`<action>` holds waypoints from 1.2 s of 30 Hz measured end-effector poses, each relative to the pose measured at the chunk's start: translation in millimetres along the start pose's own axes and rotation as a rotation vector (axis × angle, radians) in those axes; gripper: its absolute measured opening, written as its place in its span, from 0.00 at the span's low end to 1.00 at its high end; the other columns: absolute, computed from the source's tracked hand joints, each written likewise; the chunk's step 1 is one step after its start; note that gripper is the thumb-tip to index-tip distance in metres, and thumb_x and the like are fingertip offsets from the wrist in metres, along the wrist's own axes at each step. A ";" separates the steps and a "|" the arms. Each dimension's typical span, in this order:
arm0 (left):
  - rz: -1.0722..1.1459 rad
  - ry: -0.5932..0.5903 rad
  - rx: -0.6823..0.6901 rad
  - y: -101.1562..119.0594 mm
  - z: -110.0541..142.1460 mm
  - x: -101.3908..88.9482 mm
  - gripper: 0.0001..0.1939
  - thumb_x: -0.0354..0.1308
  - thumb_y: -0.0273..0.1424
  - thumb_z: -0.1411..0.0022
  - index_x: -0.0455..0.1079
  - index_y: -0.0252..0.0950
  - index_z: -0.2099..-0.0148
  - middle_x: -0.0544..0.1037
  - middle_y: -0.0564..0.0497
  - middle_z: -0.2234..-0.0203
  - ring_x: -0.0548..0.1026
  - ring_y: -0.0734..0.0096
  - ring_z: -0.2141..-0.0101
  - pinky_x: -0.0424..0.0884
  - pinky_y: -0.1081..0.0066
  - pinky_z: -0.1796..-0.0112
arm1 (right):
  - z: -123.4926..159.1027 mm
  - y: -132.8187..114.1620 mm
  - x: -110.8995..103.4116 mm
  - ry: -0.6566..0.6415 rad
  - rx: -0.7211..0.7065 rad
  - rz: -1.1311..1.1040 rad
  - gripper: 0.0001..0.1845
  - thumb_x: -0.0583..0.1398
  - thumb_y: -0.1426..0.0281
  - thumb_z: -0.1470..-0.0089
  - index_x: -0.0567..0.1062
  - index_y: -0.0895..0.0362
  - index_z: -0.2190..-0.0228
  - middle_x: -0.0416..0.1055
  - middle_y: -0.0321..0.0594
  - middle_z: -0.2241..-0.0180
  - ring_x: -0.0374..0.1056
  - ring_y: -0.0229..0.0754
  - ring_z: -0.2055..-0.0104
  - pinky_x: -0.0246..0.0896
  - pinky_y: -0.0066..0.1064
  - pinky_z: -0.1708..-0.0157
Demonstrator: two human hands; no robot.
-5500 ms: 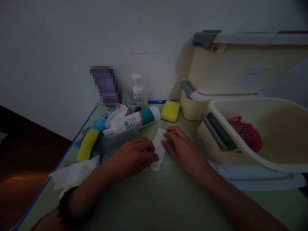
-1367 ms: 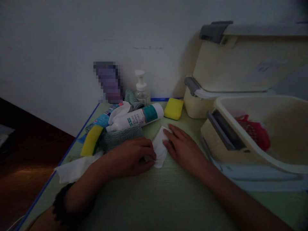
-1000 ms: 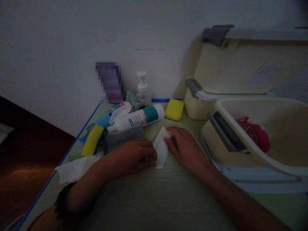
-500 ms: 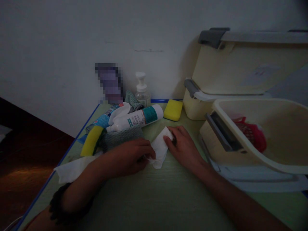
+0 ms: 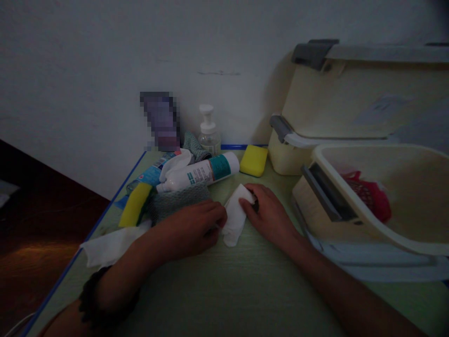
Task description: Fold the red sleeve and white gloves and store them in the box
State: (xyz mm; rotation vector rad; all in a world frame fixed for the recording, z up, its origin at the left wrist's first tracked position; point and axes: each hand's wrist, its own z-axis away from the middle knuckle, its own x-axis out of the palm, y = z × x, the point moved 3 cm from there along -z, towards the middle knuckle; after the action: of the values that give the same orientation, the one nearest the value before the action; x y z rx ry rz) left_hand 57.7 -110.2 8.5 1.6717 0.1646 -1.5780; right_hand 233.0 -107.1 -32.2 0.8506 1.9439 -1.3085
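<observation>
A small white tissue (image 5: pixel 234 219) lies folded on the green table (image 5: pixel 224 290) between both my hands. My left hand (image 5: pixel 191 228) pinches its left edge with curled fingers. My right hand (image 5: pixel 268 213) grips the upper right corner, fingers bent around it. A black band sits on my left wrist. Behind my left hand lies a grey cloth (image 5: pixel 177 200) and a white tube with a teal band (image 5: pixel 199 172).
A yellow sponge (image 5: pixel 253 160), a pump bottle (image 5: pixel 208 133), another yellow item (image 5: pixel 135 204) and a crumpled white tissue (image 5: pixel 112 245) lie around. At the right stand cream plastic bins (image 5: pixel 354 107), the open one (image 5: pixel 403 234) holding something red (image 5: pixel 368 194). The wall is close behind.
My right hand's fingers went from lying flat on the tissue to curling round its upper corner. My left hand kept pinching the left edge and the tissue bunched narrower.
</observation>
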 end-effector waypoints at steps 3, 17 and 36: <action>0.003 0.005 -0.009 0.7 -0.5 0.5 0.10 0.50 0.22 0.44 0.65 0.35 0.60 0.71 0.50 0.64 0.71 0.67 0.64 0.67 0.68 0.62 | -0.3 -0.2 -0.3 -0.009 0.000 0.009 0.16 0.53 0.68 0.44 0.68 0.62 0.55 0.71 0.50 0.58 0.66 0.50 0.56 0.61 0.44 0.55; -0.014 0.005 -0.005 -5.6 -2.5 3.0 0.06 0.49 0.25 0.39 0.66 0.36 0.62 0.72 0.51 0.65 0.72 0.68 0.65 0.67 0.69 0.64 | -0.4 -2.0 -1.5 -0.038 0.002 0.041 0.16 0.54 0.68 0.44 0.69 0.62 0.55 0.71 0.50 0.59 0.65 0.51 0.56 0.61 0.44 0.55; -0.022 0.027 -0.007 -7.9 -3.1 0.4 0.04 0.51 0.25 0.41 0.66 0.36 0.64 0.72 0.52 0.68 0.72 0.70 0.68 0.66 0.72 0.66 | -0.5 -3.0 -2.6 -0.059 0.011 0.038 0.17 0.55 0.69 0.44 0.69 0.63 0.55 0.70 0.50 0.58 0.64 0.50 0.56 0.61 0.43 0.54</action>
State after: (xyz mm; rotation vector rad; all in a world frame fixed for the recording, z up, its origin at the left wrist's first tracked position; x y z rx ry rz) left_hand 55.5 -103.3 4.2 1.6912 0.2029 -1.5698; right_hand 232.1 -107.9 -28.4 0.8406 1.8675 -1.3088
